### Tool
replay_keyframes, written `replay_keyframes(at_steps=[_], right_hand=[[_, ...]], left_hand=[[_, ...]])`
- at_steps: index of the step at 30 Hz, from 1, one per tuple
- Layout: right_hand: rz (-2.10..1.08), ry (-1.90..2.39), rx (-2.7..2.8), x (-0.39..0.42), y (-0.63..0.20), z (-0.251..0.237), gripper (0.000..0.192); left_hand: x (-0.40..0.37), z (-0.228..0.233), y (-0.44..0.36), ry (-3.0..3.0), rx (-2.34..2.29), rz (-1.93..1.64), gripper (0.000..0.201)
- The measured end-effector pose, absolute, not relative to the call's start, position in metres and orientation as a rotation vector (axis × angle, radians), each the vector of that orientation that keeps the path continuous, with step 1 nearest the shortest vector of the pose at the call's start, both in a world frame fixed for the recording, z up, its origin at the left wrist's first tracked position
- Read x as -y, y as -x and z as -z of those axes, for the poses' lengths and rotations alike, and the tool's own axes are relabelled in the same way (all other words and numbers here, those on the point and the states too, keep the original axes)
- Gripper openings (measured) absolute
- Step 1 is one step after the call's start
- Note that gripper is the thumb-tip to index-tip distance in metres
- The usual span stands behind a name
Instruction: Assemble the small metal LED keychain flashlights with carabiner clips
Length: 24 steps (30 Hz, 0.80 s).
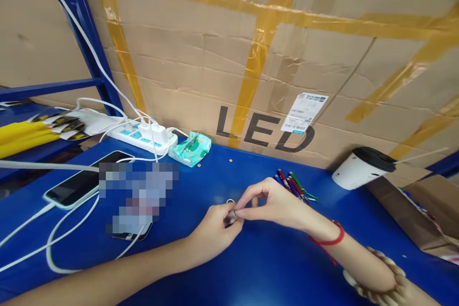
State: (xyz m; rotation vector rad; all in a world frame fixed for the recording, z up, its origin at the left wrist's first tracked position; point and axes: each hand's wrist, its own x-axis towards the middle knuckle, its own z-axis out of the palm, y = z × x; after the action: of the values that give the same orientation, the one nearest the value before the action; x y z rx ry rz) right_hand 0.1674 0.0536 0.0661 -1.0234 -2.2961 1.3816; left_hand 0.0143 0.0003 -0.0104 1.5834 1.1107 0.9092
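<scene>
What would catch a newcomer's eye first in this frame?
At the centre, the left hand and right hand meet over the blue table, pinching a small metal piece between the fingertips. Behind them stands a big cardboard box printed LED, with a white power strip at its left foot.

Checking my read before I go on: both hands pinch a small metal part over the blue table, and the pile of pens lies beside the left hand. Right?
Not quite. The head view shows both the left hand and right hand pinching the small metal part over the blue table, but the pens lie beside the right hand.
</scene>
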Motion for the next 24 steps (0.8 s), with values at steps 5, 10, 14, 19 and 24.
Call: replay_keyframes(at_steps=[5,10,14,19,24], right_hand=[[-1.323,0.890,2.364,-0.055,-0.156,-0.060,0.012],[-0.916,0.585,2.484,-0.049,-0.159,-0.062,0.016],[-0.214,0.376,2.660,-0.043,-0.164,-0.066,0.017],[0.408,0.292,2.609,-0.026,-0.160,-0.065,0.018],[0.573,0.357,2.619,-0.017,-0.154,-0.058,0.032]], left_hand=[[0.007,0.011,-0.009,-1.475,-1.083,-0.941,0.016],[0.005,0.008,-0.008,-1.393,-1.043,-1.049,0.015],[0.005,0.010,-0.005,-1.451,-1.042,-1.159,0.019],[0.007,0.006,-0.001,-1.617,-1.119,-1.219,0.010],[0.008,0.003,-0.004,-1.592,-1.132,-1.184,0.005]])
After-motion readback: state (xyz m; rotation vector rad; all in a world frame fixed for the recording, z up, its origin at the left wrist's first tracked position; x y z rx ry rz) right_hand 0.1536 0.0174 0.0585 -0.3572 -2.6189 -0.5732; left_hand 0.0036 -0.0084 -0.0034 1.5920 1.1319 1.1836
